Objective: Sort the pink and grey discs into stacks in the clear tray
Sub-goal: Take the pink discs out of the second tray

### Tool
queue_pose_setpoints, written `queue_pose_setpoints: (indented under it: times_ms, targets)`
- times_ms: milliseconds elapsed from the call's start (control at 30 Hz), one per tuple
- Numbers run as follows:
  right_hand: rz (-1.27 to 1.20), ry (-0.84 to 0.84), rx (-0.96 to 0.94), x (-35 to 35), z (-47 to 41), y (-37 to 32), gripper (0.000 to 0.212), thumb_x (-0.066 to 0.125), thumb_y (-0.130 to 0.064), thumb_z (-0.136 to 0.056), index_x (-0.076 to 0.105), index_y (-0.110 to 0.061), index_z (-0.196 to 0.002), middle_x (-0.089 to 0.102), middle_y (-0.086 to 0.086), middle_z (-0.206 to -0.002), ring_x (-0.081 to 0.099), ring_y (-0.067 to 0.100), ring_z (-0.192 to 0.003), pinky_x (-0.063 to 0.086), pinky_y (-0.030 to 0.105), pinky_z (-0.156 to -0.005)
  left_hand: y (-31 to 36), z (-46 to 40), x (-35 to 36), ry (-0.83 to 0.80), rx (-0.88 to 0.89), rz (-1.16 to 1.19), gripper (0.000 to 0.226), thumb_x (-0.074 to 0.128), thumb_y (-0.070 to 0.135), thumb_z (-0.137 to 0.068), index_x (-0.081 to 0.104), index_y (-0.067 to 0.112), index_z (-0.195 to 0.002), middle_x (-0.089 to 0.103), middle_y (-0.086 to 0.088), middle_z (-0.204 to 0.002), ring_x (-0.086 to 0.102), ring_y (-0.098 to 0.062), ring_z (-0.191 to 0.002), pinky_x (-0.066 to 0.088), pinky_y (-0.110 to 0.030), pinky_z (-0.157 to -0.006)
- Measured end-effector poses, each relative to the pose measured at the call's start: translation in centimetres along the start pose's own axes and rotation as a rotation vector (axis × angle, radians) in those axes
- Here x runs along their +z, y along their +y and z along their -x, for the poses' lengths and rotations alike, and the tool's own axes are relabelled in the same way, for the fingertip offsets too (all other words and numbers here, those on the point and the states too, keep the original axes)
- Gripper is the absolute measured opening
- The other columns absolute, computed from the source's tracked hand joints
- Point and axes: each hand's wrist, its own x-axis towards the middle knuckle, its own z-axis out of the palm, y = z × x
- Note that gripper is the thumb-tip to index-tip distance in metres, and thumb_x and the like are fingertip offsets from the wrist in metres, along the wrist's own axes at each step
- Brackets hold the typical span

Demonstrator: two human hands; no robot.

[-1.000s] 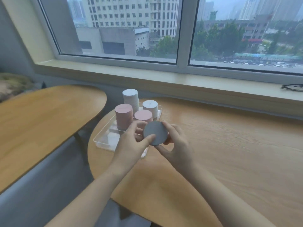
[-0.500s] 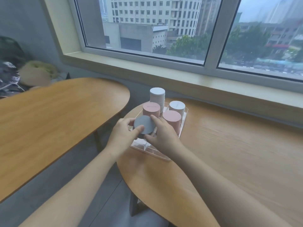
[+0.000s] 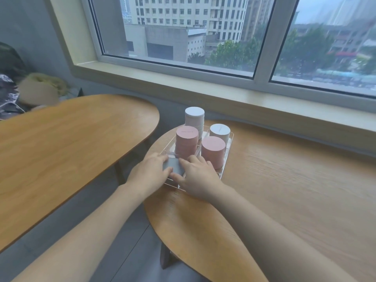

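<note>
The tray sits at the near-left end of my table, with two pink stacks in its middle and two pale grey stacks at its far end. At the tray's near end my left hand and right hand together pinch a dark grey disc by its edges, low in the near-left compartment.

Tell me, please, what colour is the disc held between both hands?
Dark grey disc, best seen in the head view.
</note>
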Motion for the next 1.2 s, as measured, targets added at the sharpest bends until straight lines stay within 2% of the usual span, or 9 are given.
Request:
queue_pose_setpoints:
  times_ms: [167,433,533,633,700,833,933,1067,1200]
  targets:
    - [-0.123,0.077,-0.016,-0.7,1.5,0.9,0.059,0.043,-0.058,-0.096,0.043,-0.026,-0.145,0.048,0.001,-0.135,0.041,0.024,-0.121,0.037,0.040,-0.102,0.6,1.1,-0.2,0.080,0.041,-0.012,0.044,0.056,0.043,-0.097,0.052,0.031,-0.139,0.049,0.007,-0.136,0.049,-0.019,-0.124,0.049,-0.038,-0.090]
    - [-0.189,0.211,0.005,-4.2,7.7,5.3,0.034,0.050,-0.047,-0.096,0.059,-0.030,-0.125,0.056,-0.011,-0.120,0.050,0.012,-0.112,0.042,0.028,-0.087,6.7,3.5,-0.3,0.212,0.364,0.143,0.022,0.068,0.036,-0.091,0.065,0.030,-0.112,0.056,0.016,-0.113,0.047,-0.008,-0.109,0.042,-0.027,-0.093]
    - [-0.167,0.247,0.060,-6.2,11.1,8.8,0.032,0.051,-0.046,-0.096,0.059,-0.030,-0.123,0.057,-0.012,-0.117,0.053,0.011,-0.109,0.042,0.028,-0.086,11.3,4.1,1.2,0.145,0.440,0.196,0.019,0.067,0.034,-0.092,0.065,0.030,-0.110,0.056,0.016,-0.112,0.050,-0.010,-0.106,0.047,-0.033,-0.088]
    - [-0.230,0.268,0.155,-8.0,15.2,13.2,0.038,0.043,-0.054,-0.091,0.060,-0.030,-0.116,0.059,-0.016,-0.106,0.056,0.008,-0.099,0.050,0.036,-0.088,17.0,4.7,3.5,0.051,0.539,0.239,0.020,0.064,0.039,-0.093,0.065,0.032,-0.112,0.057,0.017,-0.113,0.054,-0.007,-0.104,0.045,-0.033,-0.097]
    - [-0.242,0.307,0.202,-9.4,18.8,16.3,0.035,0.044,-0.052,-0.091,0.062,-0.030,-0.111,0.060,-0.017,-0.100,0.056,0.005,-0.093,0.051,0.035,-0.085,21.3,5.4,5.1,0.012,0.625,0.248,0.019,0.062,0.043,-0.093,0.064,0.036,-0.110,0.057,0.020,-0.110,0.057,-0.001,-0.096,0.041,-0.030,-0.102]
    - [-0.135,0.380,0.351,-12.4,27.6,22.4,0.016,0.053,-0.037,-0.096,0.064,-0.033,-0.105,0.063,-0.019,-0.094,0.056,-0.001,-0.089,0.044,0.020,-0.076,30.3,8.4,8.2,-0.161,0.777,0.350,0.020,0.062,0.037,-0.096,0.064,0.032,-0.115,0.055,0.017,-0.113,0.058,-0.002,-0.096,0.047,-0.029,-0.086]
    - [-0.069,0.455,0.504,-14.1,34.2,27.2,0.013,0.056,-0.035,-0.094,0.067,-0.032,-0.102,0.066,-0.018,-0.093,0.057,0.000,-0.088,0.046,0.025,-0.077,36.7,10.5,10.7,-0.238,0.878,0.380,0.018,0.062,0.035,-0.097,0.064,0.032,-0.114,0.055,0.018,-0.112,0.057,-0.002,-0.094,0.044,-0.026,-0.084]
    - [-0.021,0.592,0.732,-16.1,41.6,33.4,0.012,0.063,-0.023,-0.091,0.070,-0.021,-0.101,0.067,-0.008,-0.098,0.060,0.011,-0.092,0.047,0.033,-0.085,45.0,12.8,14.2,-0.350,0.918,0.447,0.016,0.061,0.033,-0.096,0.064,0.031,-0.112,0.060,0.018,-0.112,0.059,-0.004,-0.091,0.049,-0.032,-0.086]
    - [-0.089,0.599,1.000,-17.4,46.5,38.8,0.028,0.060,-0.026,-0.093,0.064,-0.017,-0.119,0.059,-0.001,-0.118,0.055,0.019,-0.107,0.044,0.034,-0.086,52.1,14.6,16.9,-0.456,0.887,0.535,0.024,0.060,0.030,-0.097,0.065,0.026,-0.120,0.063,0.016,-0.114,0.058,-0.007,-0.090,0.045,-0.028,-0.083]
